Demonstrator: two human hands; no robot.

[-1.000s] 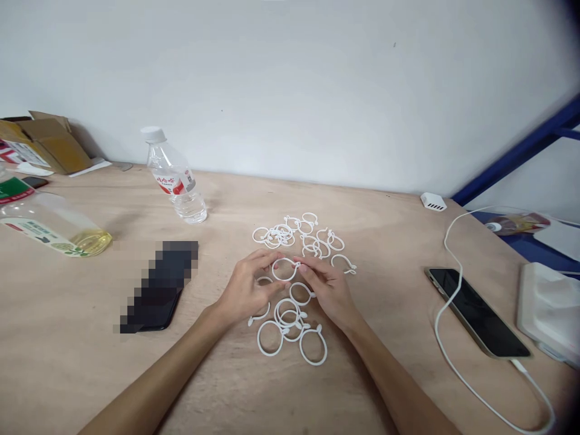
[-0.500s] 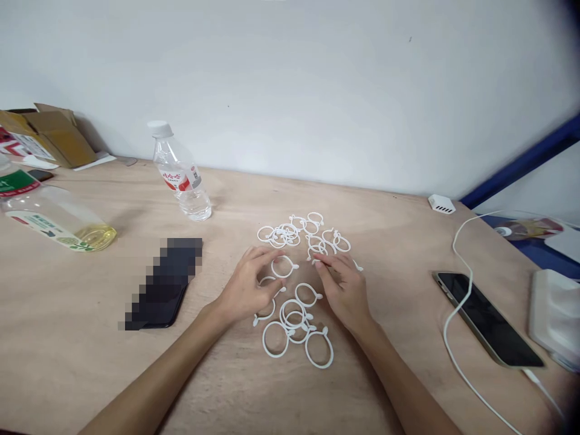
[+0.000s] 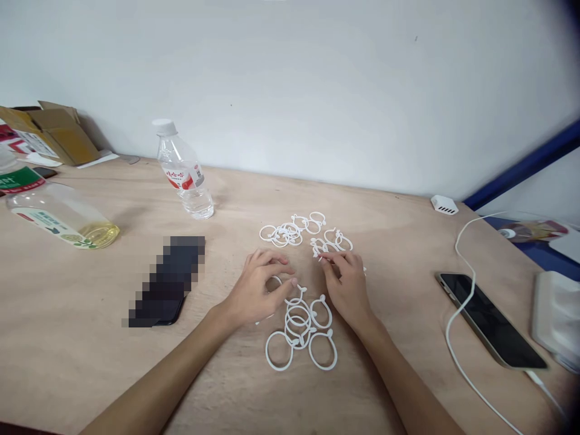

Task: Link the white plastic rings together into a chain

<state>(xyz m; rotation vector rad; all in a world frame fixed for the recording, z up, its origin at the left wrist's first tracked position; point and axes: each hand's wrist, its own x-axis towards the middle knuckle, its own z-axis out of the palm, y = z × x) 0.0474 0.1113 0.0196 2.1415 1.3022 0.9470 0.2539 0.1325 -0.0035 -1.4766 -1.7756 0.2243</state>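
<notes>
White plastic rings with small clip-like tabs lie in loose clusters on the wooden table. My left hand (image 3: 263,287) hovers low over the near cluster (image 3: 299,326), fingers curved and thumb apart. One ring (image 3: 274,280) partly shows beneath its fingers; the palm hides the rest. Thumb and index finger of my right hand (image 3: 347,279) pinch a white ring (image 3: 320,258) by a small part, at the near edge of the far right cluster (image 3: 336,239). Most of that ring is hidden. Further back on the left sits another cluster (image 3: 287,233).
A water bottle (image 3: 185,175) stands at the back left, near an oil bottle (image 3: 63,211) and a cardboard box (image 3: 63,136). A dark phone (image 3: 167,284), partly pixelated, lies left. On the right are another phone (image 3: 492,320), a white cable (image 3: 448,329) and a white adapter (image 3: 444,205).
My left hand has moved slightly right, and the ring between its fingers has left that spot. Rings in the near cluster have shifted. My right hand still pinches, slightly further right.
</notes>
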